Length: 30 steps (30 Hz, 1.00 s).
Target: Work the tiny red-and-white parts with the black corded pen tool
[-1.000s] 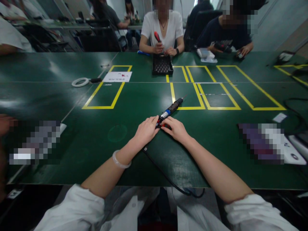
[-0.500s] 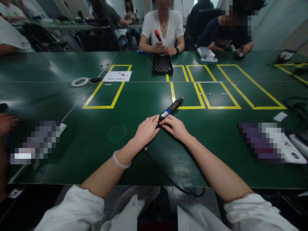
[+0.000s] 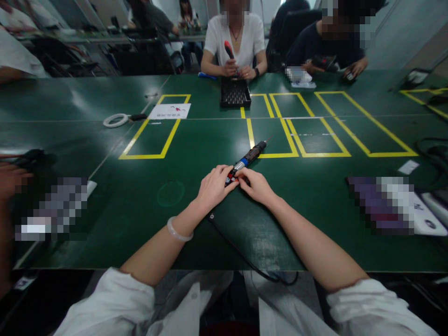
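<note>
A person's two bare hands meet at the centre of the frame over a slim handheld tool lying on a dark green tabletop. The tool slants from the hands toward the upper right, its thin tip near yellow tape. The left hand lies over its lower end, fingers wrapped closely around it, thumb stretched along the near side. The right hand has its fingers bent, thumb and forefinger drawn nearly together at small red and black parts exposed there; whether they pinch anything cannot be told. A black cable runs from below the left wrist over the near edge. The exposed parts look easy to dislodge, so an uneven pull by the right fingers might knock one loose; the tool could roll if the left hand eased its hold, and a snag on the hanging cable could tug it. Compared with half a second ago, the left thumb reaches farther right and more red shows between the hands, while the tool has hardly moved. At the left edge, beside a neighbour's hand, more of a dark object has come into view.
</note>
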Available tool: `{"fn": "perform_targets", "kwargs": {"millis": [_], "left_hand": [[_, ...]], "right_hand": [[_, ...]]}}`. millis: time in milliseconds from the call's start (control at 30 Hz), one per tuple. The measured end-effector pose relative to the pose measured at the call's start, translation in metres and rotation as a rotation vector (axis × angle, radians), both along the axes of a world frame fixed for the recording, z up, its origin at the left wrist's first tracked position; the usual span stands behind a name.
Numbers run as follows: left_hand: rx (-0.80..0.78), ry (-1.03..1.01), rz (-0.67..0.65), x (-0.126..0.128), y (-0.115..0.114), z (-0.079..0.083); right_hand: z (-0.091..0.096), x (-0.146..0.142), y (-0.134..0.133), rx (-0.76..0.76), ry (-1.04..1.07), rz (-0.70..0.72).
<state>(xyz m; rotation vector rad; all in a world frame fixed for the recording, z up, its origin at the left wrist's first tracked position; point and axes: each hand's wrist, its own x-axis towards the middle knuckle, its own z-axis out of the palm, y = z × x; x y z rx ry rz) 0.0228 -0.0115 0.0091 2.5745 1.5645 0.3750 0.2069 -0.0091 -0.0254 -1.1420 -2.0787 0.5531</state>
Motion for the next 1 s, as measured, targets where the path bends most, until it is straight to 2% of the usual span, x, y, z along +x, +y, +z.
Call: {"fn": "perform_targets", "kwargs": {"millis": [367, 700, 833, 1000], "left_hand": [[-0.01, 0.066, -0.088, 0.0, 0.006, 0.004], [0.022, 0.165, -0.041, 0.001, 0.004, 0.004], [0.023, 0.184, -0.024, -0.009, 0.005, 0.005], [0.022, 0.2, 0.059, -0.038, 0.005, 0.006]], "right_hand": [[0.0, 0.001, -0.001, -0.023, 0.071, -0.052], [-0.004, 0.004, 0.001, -0.053, 0.087, -0.047], [-0.004, 0.004, 0.0, -0.058, 0.077, -0.047], [-0.001, 0.004, -0.001, -0.08, 0.059, -0.037]]}}
